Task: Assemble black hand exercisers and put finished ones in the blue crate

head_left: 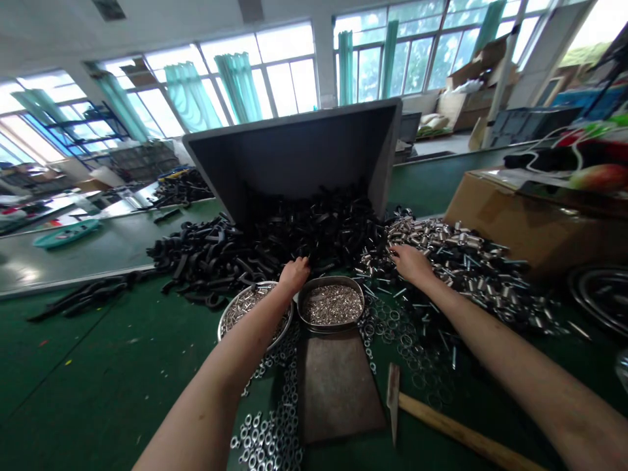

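My left hand (pixel 294 273) reaches over the rim of a round bowl of small metal pins (pixel 240 314) to the front of a heap of black curved parts (pixel 206 255). Its fingers are curled; what they hold is hidden. At the left edge of a pile of shiny metal sleeves and bolts (pixel 456 242), my right hand (pixel 411 263) has its fingertips drawn together among the pieces. I cannot make out what is between them. Between the hands stands an oval tin (pixel 331 304) full of tiny metal pieces. A flat metal plate (pixel 338 392) lies in front of the tin.
A big grey bin (pixel 314 140) lies tipped towards me, spilling black parts. A hammer (pixel 441 418) rests right of the plate. Metal rings (pixel 260 438) are scattered on the left, thin wire rings (pixel 405 340) on the right. A cardboard box (pixel 495 216) stands at the right.
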`<state>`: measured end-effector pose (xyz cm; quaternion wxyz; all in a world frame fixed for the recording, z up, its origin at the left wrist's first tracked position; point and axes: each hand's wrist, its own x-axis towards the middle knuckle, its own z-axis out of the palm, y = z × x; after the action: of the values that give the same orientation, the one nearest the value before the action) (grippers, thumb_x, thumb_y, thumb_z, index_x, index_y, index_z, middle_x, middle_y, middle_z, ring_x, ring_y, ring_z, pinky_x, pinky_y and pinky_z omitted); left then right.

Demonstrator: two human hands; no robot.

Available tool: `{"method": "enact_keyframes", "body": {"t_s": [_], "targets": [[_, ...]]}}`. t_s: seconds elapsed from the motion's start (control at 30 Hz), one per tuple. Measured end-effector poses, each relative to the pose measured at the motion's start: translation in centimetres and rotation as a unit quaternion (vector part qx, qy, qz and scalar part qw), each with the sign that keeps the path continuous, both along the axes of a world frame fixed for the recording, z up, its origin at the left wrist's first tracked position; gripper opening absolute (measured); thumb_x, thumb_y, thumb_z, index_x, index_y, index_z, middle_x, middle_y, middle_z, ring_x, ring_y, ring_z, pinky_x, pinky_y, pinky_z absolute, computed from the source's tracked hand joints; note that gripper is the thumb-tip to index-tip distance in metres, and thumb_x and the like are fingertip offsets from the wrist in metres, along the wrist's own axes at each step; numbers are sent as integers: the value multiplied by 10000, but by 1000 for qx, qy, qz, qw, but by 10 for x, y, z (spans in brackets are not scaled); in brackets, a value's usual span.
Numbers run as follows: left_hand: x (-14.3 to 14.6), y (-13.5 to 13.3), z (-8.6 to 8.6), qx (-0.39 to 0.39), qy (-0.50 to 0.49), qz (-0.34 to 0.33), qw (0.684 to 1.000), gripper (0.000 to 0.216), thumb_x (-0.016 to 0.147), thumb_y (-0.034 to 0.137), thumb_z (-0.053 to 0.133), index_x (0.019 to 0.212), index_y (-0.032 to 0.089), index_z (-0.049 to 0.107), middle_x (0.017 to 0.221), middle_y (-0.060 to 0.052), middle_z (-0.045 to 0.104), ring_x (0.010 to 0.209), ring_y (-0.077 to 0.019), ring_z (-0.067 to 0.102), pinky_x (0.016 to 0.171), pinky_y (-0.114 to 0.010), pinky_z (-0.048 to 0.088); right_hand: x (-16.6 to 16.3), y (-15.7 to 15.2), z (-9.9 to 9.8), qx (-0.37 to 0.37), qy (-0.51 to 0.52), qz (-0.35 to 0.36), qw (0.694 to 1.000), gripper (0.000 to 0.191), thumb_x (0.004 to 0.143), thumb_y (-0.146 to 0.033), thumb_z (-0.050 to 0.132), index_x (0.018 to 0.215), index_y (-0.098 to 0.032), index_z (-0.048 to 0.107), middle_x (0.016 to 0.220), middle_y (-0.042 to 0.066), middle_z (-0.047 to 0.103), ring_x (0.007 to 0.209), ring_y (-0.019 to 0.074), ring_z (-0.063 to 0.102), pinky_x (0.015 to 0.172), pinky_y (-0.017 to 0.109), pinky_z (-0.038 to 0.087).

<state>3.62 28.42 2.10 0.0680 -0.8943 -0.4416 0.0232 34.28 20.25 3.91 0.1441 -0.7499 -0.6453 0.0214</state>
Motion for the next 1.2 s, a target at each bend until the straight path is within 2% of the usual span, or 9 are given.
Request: {"method": "enact_keyframes", "body": {"t_s": [0.23, 0.43, 0.5, 0.67, 0.73, 0.8, 0.93, 1.07, 1.2], "targets": [[-12, 3, 16, 7, -49, -7, 999, 200, 850, 108, 465, 857, 128, 664, 952, -117, 593, 903, -196, 552, 740, -287, 457, 0, 22, -19, -5, -4, -20, 1000, 303, 803, -61, 469, 1030, -184, 627, 1060, 141, 607, 1017, 266, 566, 799, 373, 431], [-40, -14, 58, 87, -244, 106, 960, 262, 843, 331, 543, 997, 124, 594, 1002, -118, 588, 977, -226, 553, 843, -331, 447, 12, 12, -3, 65, 123, -66, 988, 240, 848, -160, 481, 1043, -132, 619, 1083, 163, 604, 989, 234, 553, 805, 352, 410], [-50, -33, 68, 55, -455, 159, 875, 280, 790, 414, 592, 871, 145, 591, 872, -68, 607, 867, -197, 590, 792, -318, 474, 11, 4, 4, 82, 194, -85, 974, 269, 877, -229, 465, 1068, -90, 593, 1022, 184, 610, 841, 197, 577, 723, 339, 436], [-79, -101, 73, -118, -849, 150, 493, 301, 714, 423, 640, 814, 187, 481, 872, -22, 638, 778, -160, 638, 682, -302, 521, -18, -40, 18, 80, 383, -78, 917, 203, 893, -293, 474, 966, -117, 541, 833, 106, 588, 568, 89, 508, 573, 280, 447], [-92, -134, 69, -121, -887, 170, 412, 329, 690, 396, 675, 858, 199, 471, 835, -4, 632, 742, -153, 646, 662, -294, 521, -36, -67, 21, 59, 487, -75, 868, 113, 887, -270, 489, 851, -170, 528, 758, 54, 566, 554, 81, 508, 557, 269, 434], [-104, -168, 61, -112, -890, 218, 385, 371, 648, 352, 728, 881, 204, 481, 769, 29, 601, 673, -125, 632, 607, -246, 500, -55, -96, 21, 21, 574, -66, 816, 140, 857, -313, 542, 784, -194, 526, 701, 32, 560, 542, 91, 511, 525, 271, 416], [-129, -232, 30, -126, -820, 314, 462, 434, 578, 283, 790, 937, 174, 571, 697, 52, 560, 496, -46, 498, 450, -164, 356, -88, -152, 11, -66, 601, -2, 796, 346, 675, -496, 701, 825, -209, 579, 662, 33, 587, 541, 134, 530, 483, 282, 426], [-154, -278, -5, -139, -614, 396, 668, 201, 677, 290, 710, 819, 150, 686, 663, 11, 587, 547, -91, 516, 532, -215, 399, -116, -193, 0, -151, 584, 29, 797, 438, 652, -564, 686, 888, -207, 589, 648, 27, 598, 541, 147, 545, 487, 279, 455], [-165, -303, -26, -98, -398, 330, 851, 186, 740, 112, 564, 817, 197, 710, 919, -42, 640, 814, -163, 603, 754, -270, 457, -138, -211, -6, -180, 560, 76, 805, 452, 660, -593, 651, 867, -195, 598, 625, 27, 598, 522, 149, 533, 460, 270, 441]]}}
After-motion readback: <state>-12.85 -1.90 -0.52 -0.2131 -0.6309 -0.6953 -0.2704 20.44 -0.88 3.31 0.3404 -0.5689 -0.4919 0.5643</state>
